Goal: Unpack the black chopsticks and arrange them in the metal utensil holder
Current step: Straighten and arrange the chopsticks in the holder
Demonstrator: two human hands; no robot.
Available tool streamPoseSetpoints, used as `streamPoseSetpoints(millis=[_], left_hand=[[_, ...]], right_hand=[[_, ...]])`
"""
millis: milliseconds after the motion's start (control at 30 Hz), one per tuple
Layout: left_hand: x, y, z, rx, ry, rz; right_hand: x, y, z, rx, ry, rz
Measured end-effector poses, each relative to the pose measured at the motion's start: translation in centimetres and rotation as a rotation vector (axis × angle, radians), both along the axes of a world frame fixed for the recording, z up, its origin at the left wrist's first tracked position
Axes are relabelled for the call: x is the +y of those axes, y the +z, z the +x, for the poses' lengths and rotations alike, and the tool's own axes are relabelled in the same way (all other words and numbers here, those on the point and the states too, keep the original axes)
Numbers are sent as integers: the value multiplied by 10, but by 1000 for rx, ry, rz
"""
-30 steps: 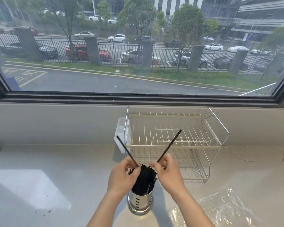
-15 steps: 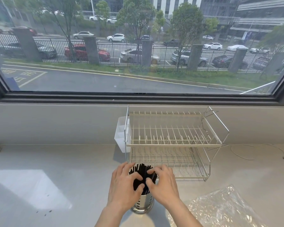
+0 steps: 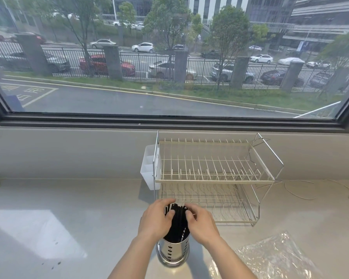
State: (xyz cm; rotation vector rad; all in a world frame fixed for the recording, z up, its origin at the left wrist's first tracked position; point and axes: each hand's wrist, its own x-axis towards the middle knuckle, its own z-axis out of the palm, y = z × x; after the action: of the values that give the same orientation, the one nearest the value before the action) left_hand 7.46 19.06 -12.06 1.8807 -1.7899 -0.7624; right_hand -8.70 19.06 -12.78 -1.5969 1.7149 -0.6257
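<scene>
A shiny metal utensil holder [image 3: 173, 255] with slotted holes stands on the pale counter near the front edge. A thick bundle of black chopsticks [image 3: 176, 222] stands upright in it, tops fanned slightly. My left hand [image 3: 155, 220] cups the bundle from the left, fingers curled over the tops. From the right, my right hand [image 3: 201, 224] presses against the same bundle with its fingertips on the sticks. Both hands hide the holder's rim.
A two-tier wire dish rack [image 3: 214, 178] with a white plastic cup [image 3: 149, 168] on its left side stands just behind the holder. Crumpled clear plastic packaging [image 3: 274, 258] lies at the front right. A thin cord [image 3: 302, 190] trails along the counter at the right.
One second ago each hand held a single chopstick raised above the holder. Those sticks have gone down into the bundle, and both hands now clasp the tops together.
</scene>
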Motion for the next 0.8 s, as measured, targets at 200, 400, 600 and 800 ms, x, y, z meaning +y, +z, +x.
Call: streamPoseSetpoints(millis=[200,400,600,800], left_hand=[[-7,-3,-9,-44,63,-24],[-11,-1,-1,27,82,-34],[-20,16,15,144,119,-112],[-18,19,21,131,113,-74]], right_hand=[[-1,1,5,-26,-43,-28],[-7,4,5,26,-53,-106],[-18,22,-4,-49,-185,-280],[-33,44,-18,-305,-364,-366]])
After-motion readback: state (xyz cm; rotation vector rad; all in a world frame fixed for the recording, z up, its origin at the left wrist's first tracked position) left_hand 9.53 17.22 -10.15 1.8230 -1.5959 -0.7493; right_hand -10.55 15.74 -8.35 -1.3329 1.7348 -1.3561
